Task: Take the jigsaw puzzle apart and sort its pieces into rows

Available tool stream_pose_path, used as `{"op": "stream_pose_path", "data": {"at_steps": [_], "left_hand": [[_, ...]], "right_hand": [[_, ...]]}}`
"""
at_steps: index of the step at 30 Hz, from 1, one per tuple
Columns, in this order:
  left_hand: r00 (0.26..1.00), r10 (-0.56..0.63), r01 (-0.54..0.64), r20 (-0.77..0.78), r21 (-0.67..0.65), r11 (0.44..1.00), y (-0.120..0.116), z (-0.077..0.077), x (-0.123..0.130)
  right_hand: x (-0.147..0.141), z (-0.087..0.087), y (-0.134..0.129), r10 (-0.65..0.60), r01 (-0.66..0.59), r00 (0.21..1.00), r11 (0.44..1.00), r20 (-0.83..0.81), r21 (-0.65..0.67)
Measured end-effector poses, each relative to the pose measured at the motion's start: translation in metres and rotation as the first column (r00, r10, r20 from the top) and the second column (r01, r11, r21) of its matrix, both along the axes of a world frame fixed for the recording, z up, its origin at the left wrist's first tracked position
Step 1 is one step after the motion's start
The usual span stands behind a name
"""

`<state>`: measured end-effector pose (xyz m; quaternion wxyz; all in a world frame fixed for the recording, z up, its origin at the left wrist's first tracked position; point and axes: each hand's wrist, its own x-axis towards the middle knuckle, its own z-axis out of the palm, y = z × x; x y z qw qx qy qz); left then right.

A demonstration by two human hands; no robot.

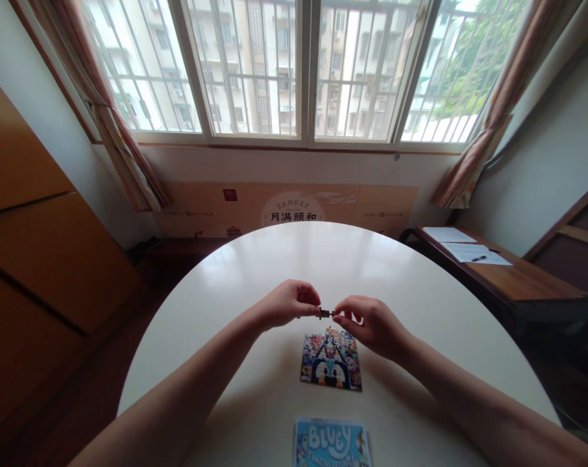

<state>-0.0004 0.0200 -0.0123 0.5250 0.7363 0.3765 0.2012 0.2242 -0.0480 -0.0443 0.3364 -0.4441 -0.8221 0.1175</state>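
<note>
Now both hands pinch one small puzzle piece [326,313] in the air above the table [255,272].

Left hand [288,303] and right hand [369,324] are nearly closed, fingertips nipping the piece's two ends. It looks light, thin and stiff, probably easy to drop, so I judge the flat edges the best hold. It hangs just above the puzzle [331,359], with the box [331,443] at the near rim. Bare table lies all around; the far edge is well off.
</note>
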Motion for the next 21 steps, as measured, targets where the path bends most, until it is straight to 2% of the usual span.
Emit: {"op": "stream_pose_path", "data": {"at_steps": [17,21], "left_hand": [[0.998,0.039,-0.04,0.051,0.019,0.999,0.0038,-0.0084,0.0016],[0.994,0.093,-0.095,0.051,0.036,0.995,0.0074,-0.0079,-0.0014]], "right_hand": [[-0.0008,0.0001,-0.0004,0.022,-0.02,1.0,0.997,-0.015,0.079],[-0.001,0.0003,-0.0008,0.017,-0.016,1.0,0.995,-0.011,0.101]]}}
